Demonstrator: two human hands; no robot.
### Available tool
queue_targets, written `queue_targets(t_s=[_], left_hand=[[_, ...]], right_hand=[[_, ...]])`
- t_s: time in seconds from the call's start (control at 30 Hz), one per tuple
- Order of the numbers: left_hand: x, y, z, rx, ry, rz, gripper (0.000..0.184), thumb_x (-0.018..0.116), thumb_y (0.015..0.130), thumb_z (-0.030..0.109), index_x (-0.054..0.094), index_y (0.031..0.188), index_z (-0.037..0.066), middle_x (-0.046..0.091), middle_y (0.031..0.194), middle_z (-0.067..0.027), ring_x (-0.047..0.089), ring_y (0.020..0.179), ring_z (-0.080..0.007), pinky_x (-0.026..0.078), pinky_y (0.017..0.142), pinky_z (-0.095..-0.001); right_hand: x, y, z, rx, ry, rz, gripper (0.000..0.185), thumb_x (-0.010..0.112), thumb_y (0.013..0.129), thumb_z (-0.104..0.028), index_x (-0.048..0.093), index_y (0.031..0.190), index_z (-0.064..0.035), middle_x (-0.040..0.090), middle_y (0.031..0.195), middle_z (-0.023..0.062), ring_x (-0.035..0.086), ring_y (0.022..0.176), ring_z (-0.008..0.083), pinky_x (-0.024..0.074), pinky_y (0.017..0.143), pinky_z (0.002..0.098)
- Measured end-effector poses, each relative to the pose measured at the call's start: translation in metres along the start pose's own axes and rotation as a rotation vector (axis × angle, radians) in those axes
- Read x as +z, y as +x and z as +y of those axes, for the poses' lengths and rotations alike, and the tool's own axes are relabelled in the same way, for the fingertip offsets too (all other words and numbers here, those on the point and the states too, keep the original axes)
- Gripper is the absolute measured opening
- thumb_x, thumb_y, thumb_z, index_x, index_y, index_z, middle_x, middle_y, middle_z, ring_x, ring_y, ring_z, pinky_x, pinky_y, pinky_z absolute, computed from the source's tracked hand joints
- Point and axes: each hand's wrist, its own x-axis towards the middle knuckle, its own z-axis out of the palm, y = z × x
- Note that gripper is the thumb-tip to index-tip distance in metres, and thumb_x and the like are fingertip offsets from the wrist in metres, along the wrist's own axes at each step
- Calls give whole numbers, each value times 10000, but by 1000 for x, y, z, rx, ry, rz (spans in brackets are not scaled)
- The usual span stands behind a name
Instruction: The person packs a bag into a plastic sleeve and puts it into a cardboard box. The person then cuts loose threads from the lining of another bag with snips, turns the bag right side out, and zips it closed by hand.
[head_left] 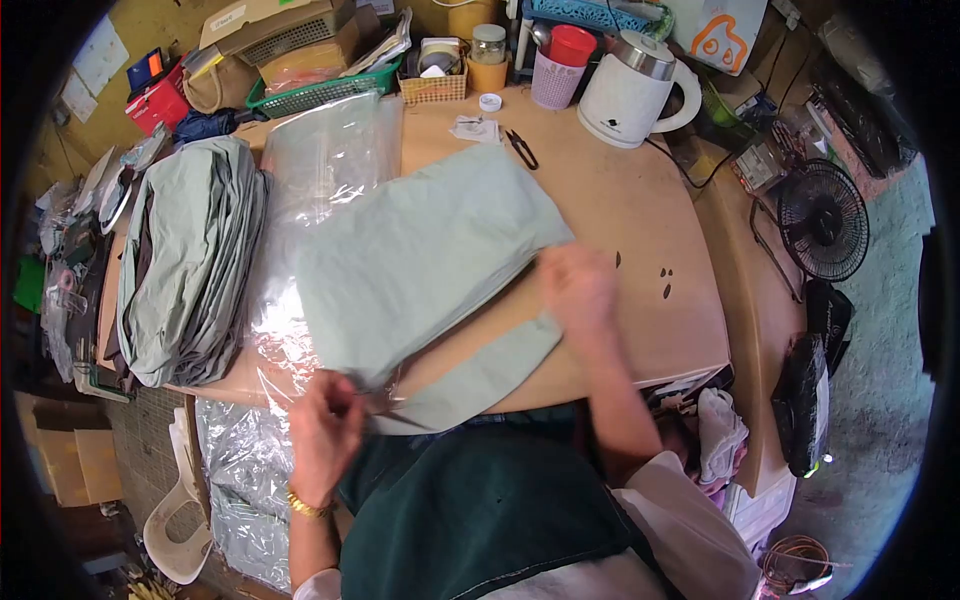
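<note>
A folded pale grey-green fabric garment (430,235) lies slanted across the table in front of me. A narrow flap of the same fabric (480,378) extends below it along the front edge. My left hand (328,415) is closed at the lower left, its curled fingers gripping the fabric's corner. At the right end, my right hand (578,290) is closed on the garment's edge, slightly smeared by motion; its fingertips are hidden. Clear plastic bags (335,150) lie flat beside and partly under the garment. To the left rises a pile of similar folded garments (195,255).
Small black snips (521,150), a tape roll (490,102) and a white electric kettle (630,90) are toward the back. Baskets (433,86) line the rear edge. A black fan (823,220) stands at right. More plastic-wrapped packs (240,500) sit below the table at left.
</note>
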Motion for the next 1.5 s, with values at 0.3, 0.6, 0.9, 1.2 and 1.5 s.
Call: queue_targets(t_s=[0.3, 0.6, 0.9, 1.2, 1.5], left_hand=[[-21, 1, 13, 165, 202, -35, 275, 754, 758, 54, 585, 970, 11, 616, 904, -137, 625, 820, -303, 506, 726, -361], [40, 8, 11, 517, 409, -200, 418, 767, 696, 203, 646, 1073, 69, 622, 1042, -49, 584, 1015, -233, 385, 967, -419], [39, -14, -47, 508, 415, -114, 158, 711, 763, 147, 586, 829, 77, 580, 911, -56, 554, 830, -231, 417, 789, -369], [71, 21, 15, 330, 258, -198, 245, 623, 875, 144, 588, 1083, 18, 570, 1044, -156, 563, 956, -327, 461, 811, -422], [80, 16, 0, 381, 108, -67, 146, 677, 865, 136, 559, 852, 51, 584, 709, -134, 586, 601, -331, 457, 529, -424]], right_hand=[[-69, -3, 34, 594, 852, -170, 245, 650, 761, 59, 662, 985, -39, 638, 913, 98, 620, 809, 250, 472, 783, 338], [-43, -21, 9, -189, 170, -387, 254, 677, 735, -53, 659, 986, -82, 645, 1022, 52, 543, 1088, 236, 356, 994, 423], [-31, -24, 24, -381, 134, -513, 58, 649, 799, -105, 640, 849, -76, 660, 1003, 27, 585, 993, 172, 362, 926, 401], [-25, -20, -8, -213, 197, -396, 76, 659, 833, -153, 648, 862, -84, 642, 1019, 30, 570, 936, 206, 332, 934, 398], [-1, -28, 0, -50, 371, -353, 150, 713, 758, -107, 567, 737, -81, 548, 743, 24, 532, 813, 232, 341, 844, 362]])
